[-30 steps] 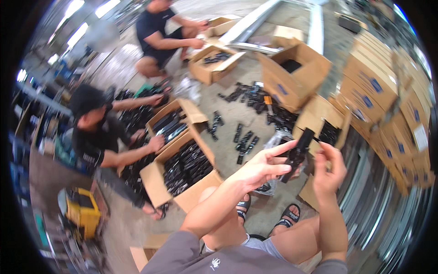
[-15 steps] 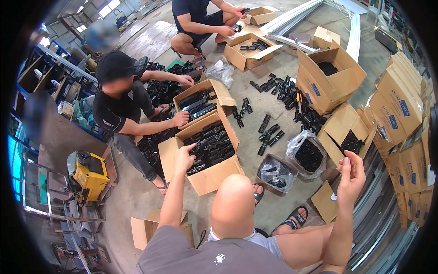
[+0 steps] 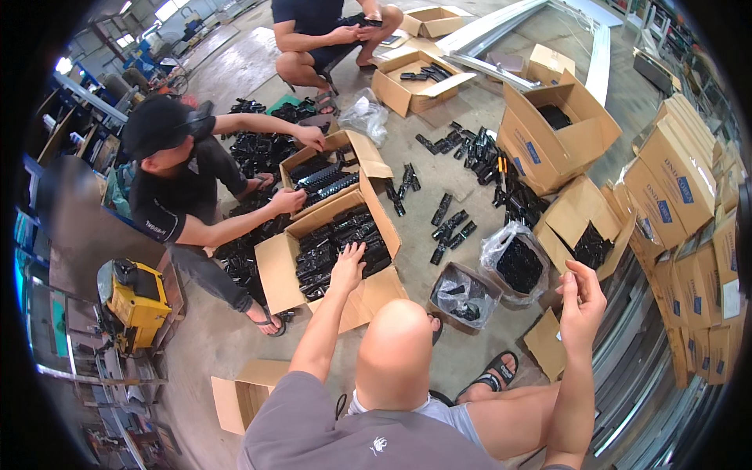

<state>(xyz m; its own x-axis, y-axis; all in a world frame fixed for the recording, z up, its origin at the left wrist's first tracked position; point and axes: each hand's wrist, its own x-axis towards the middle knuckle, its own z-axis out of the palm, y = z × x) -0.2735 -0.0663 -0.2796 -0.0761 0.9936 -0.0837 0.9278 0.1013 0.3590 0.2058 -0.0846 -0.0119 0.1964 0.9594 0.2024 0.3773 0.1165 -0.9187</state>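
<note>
My left hand reaches into the near open cardboard box, its fingers spread over the rows of black plastic parts. Whether a fingertip presses on one of them I cannot tell. My right hand is raised at the right with fingers loosely bent and apart, and nothing shows in it. Below and beyond that hand lies a tilted carton with black pieces inside. A clear plastic bag of small black pieces stands left of it, beside a lined bin holding a few more.
At the left a co-worker in a black cap handles parts in the adjoining box. Another person crouches at the back, holding black parts. Loose black parts lie on the floor. Stacked cartons and long metal profiles line the right.
My left hand has shifted right, from the box's left edge to over the parts, and its fingers have spread. My right hand stays raised. The person at the back has brought both hands together.
</note>
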